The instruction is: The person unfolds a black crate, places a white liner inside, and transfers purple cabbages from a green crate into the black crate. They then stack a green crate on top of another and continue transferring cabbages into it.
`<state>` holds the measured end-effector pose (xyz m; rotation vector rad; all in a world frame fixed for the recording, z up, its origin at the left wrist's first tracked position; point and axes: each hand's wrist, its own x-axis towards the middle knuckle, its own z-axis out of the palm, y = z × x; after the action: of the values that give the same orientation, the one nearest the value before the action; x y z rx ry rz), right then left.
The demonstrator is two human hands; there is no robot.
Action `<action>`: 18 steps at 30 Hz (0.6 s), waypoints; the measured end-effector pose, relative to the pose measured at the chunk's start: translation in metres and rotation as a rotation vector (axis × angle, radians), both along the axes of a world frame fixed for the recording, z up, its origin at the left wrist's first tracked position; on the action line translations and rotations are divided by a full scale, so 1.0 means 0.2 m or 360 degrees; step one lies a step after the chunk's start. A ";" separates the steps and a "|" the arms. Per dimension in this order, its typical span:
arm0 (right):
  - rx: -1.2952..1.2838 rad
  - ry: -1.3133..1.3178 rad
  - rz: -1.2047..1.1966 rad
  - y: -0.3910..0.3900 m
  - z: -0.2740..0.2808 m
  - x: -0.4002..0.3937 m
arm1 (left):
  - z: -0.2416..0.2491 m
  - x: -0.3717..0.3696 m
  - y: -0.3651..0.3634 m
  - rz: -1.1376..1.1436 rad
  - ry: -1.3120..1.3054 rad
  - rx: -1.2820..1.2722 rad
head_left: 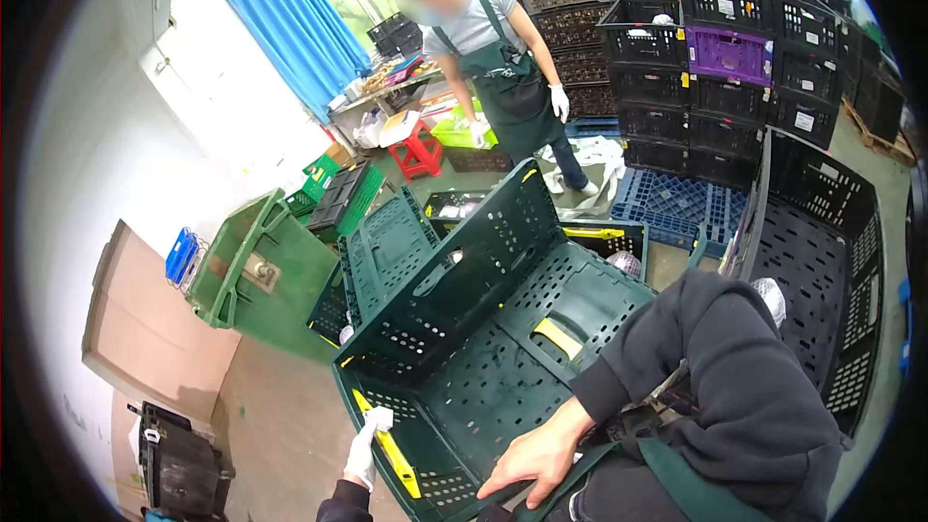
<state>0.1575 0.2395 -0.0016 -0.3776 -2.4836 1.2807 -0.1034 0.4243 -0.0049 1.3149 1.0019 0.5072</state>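
Warehouse floor, stacked black crates behind. Left hand, gloved, closed on the yellow latch at the near rim of the green folding crate; right hand, bare, lies open and flat on its rim. Judged step: unfolding the crate; next calls for raising a side wall. Co-worker stands beyond.

The green crate is hard perforated plastic, faintly glossy, with smooth yellow plastic latches. The left hand wears a white cloth glove; the bare right hand emerges from a matt dark fabric sleeve
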 end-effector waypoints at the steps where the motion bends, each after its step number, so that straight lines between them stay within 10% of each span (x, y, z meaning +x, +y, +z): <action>1: 0.0015 -0.0001 -0.0016 0.00 0.00 0.00 | 0.03 0.03 -0.02 0.0062 0.0095 0.0032; 14: 0.0027 0.0234 -0.0131 -0.01 -0.02 -0.05 | -0.04 0.15 -0.04 0.0148 0.0127 -0.0012; 18: 0.0128 0.0184 -0.0199 -0.05 0.06 -0.01 | -0.14 0.34 -0.02 -0.0316 0.0271 0.0238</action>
<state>0.1548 0.2291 0.0100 -0.4196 -2.3668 1.1176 -0.0351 0.4199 -0.0327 1.5943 0.9731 0.3274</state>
